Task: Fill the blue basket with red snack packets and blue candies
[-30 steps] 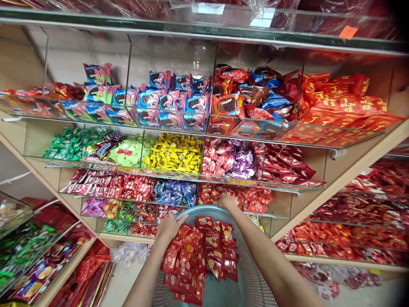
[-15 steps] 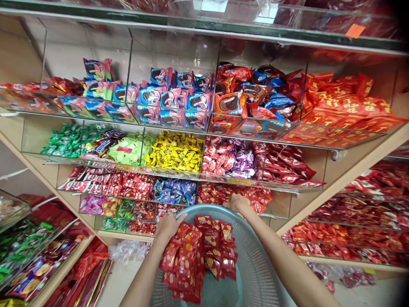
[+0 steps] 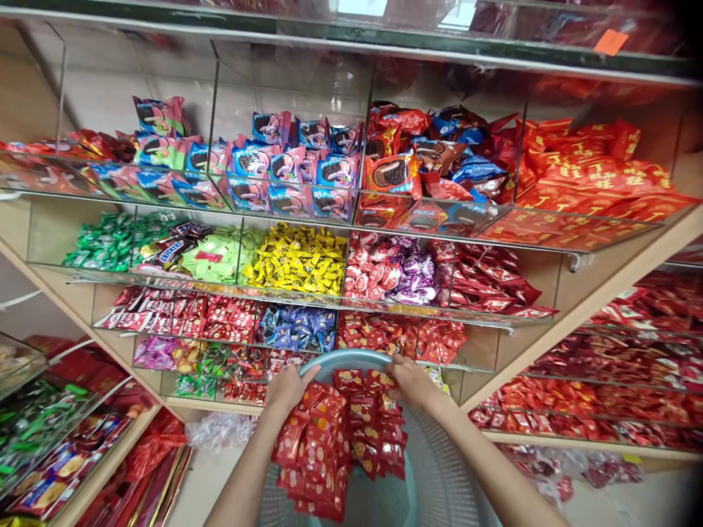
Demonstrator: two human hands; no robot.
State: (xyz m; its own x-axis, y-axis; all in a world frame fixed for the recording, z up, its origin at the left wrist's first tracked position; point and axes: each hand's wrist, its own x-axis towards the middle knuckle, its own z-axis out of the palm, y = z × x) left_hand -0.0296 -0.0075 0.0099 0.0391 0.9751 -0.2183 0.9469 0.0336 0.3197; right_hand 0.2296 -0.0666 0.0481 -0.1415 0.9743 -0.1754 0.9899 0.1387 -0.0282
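Note:
A blue-grey plastic basket with slotted walls sits low in the centre. My left hand is closed on its far rim at the left, with the thumb over the edge. Joined red packets with orange fruit prints hang in the basket below that hand, and a second bunch of red packets lies to their right. My right hand is at the rim's right part, fingers curled by the top of the second bunch. Whether those fingers pinch a packet or the rim cannot be made out.
Tiered glass-fronted shelves stand ahead, holding yellow sweets, blue-wrapped sweets, red packets and biscuit packs. More shelves flank both sides. Plastic bags lie on the floor under the lowest shelf.
My right hand has drawn back from the red packets on the low shelf to the basket's rim. My left hand stays on the rim. The view has shifted slightly.

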